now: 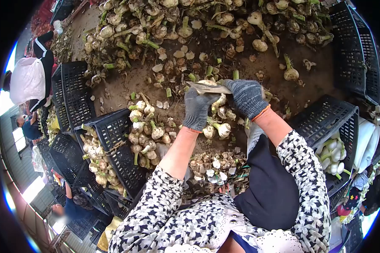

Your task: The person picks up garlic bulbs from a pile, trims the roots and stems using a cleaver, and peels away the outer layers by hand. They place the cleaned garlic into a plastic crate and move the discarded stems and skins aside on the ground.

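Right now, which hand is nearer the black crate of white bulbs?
Right. The right hand is across the near gap from the black crate, which stands to the person's right; the left hand is farther away, on the right hand's other side.

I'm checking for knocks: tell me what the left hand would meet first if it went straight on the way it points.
The left hand would probably first meet the flat blade right by its fingertips, then the pale bulb showing beyond it, though depth is unclear.
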A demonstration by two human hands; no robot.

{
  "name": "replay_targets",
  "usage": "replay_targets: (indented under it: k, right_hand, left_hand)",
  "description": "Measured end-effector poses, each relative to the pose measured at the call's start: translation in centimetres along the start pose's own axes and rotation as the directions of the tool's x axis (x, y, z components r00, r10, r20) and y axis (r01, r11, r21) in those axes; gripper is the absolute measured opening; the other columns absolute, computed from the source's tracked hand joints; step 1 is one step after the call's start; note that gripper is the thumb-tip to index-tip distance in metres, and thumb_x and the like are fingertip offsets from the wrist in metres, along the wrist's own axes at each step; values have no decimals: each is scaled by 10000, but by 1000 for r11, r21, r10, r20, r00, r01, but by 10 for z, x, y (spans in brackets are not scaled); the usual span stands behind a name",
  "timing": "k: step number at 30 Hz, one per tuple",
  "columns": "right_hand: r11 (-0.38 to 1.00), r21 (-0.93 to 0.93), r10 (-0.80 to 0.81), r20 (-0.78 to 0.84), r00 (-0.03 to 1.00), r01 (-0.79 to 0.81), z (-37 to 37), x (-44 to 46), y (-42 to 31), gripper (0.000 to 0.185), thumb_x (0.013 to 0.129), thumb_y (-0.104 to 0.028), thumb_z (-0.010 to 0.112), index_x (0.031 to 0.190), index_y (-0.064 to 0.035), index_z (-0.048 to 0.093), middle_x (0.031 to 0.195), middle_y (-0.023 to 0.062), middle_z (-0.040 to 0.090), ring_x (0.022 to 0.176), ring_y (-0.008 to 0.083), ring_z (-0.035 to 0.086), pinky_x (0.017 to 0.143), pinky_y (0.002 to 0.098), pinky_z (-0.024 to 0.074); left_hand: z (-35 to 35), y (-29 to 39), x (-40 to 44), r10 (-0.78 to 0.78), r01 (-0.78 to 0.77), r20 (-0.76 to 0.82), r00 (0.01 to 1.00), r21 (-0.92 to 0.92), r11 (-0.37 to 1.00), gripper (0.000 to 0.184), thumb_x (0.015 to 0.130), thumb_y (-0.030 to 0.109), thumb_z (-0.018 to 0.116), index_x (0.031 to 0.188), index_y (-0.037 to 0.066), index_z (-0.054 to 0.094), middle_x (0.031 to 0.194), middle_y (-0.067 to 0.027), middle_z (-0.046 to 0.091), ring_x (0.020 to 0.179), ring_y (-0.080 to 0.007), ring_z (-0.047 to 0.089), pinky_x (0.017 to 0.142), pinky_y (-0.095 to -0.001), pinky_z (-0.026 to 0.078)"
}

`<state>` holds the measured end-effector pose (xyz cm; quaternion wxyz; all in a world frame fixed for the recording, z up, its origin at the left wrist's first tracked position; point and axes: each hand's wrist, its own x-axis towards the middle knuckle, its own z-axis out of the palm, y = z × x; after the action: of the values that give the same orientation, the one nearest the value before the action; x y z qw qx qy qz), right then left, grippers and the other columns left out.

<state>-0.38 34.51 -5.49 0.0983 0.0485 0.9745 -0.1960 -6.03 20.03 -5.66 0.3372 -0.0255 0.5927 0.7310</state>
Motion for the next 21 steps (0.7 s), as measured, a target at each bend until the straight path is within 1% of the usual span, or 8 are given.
replay_targets:
  k: [4, 9, 10, 12, 13, 15, 17, 21]
  right_hand:
    - [938, -74, 343, 344, 874, -339, 30, -3, 75, 190, 714, -213, 473, 808, -94, 588, 731, 115, 596, 650, 254, 589, 579, 362, 464]
    - [608, 674, 346, 249, 904, -419, 60, -12, 2, 301, 656, -314, 623, 831, -73, 577, 656, 85, 597, 560, 239, 563, 553, 318, 452]
    - [487, 720, 364, 348, 864, -495, 69, -12, -7, 285, 661, -293, 628, 835, -74, 569, 646, 52, 593, 569, 230, 555, 570, 317, 452]
    - [832, 520, 173, 92, 981, -195, 70, -16, 1, 235, 684, -237, 561, 837, -60, 570, 662, 90, 587, 554, 257, 551, 536, 338, 448]
    - [960, 270, 77, -10, 997, -72, 45, -13, -2, 226, 690, -223, 530, 829, -50, 575, 665, 125, 585, 549, 285, 553, 517, 352, 447]
    - [709, 561, 409, 165, 897, -427, 12, -19, -16, 201, 713, -220, 522, 803, -54, 591, 684, 159, 577, 601, 320, 554, 547, 369, 447]
    - [826, 496, 333, -43, 942, -269, 12, -22, -19, 203, 728, -262, 514, 808, -107, 617, 636, 153, 570, 598, 314, 555, 565, 380, 447]
    - [892, 446, 204, -241, 949, -79, -3, -26, -10, 155, 717, -209, 525, 811, -126, 614, 637, 119, 577, 590, 292, 560, 540, 375, 444]
  left_hand:
    - [26, 50, -45, 164, -172, 56, 985, 213, 962, 498, 557, 81, 717, 987, 27, 472, 835, -42, 560, 739, -120, 544, 629, -232, 477]
    - [31, 22, -16, 186, -187, 16, 982, 115, 976, 463, 619, 49, 664, 1031, 47, 453, 945, -65, 494, 815, -141, 504, 697, -241, 452]
    - [27, 21, -10, 393, -375, 95, 915, 563, 737, 472, 586, 58, 671, 1018, 52, 478, 938, -70, 478, 849, -163, 474, 736, -263, 429]
    - [26, 19, -12, 311, -299, 75, 948, 551, 779, 402, 635, 20, 606, 1021, 62, 501, 1012, -56, 424, 878, -143, 465, 747, -239, 435]
    - [26, 17, -14, 158, -144, -11, 987, 356, 924, 372, 642, 30, 607, 1000, 50, 509, 959, -62, 459, 859, -154, 482, 763, -260, 434]
    - [26, 14, -19, -43, 51, -61, 997, 139, 989, 343, 649, 40, 607, 980, 37, 517, 906, -68, 494, 840, -164, 499, 779, -280, 433]
    - [27, 13, -19, -178, 119, -133, 975, -367, 923, 265, 658, 42, 598, 913, 15, 529, 830, -87, 536, 781, -188, 527, 755, -292, 450]
    - [5, -5, -4, -239, 172, -147, 960, -364, 915, 152, 645, 25, 544, 794, -8, 537, 735, -122, 556, 624, -214, 544, 623, -356, 495]
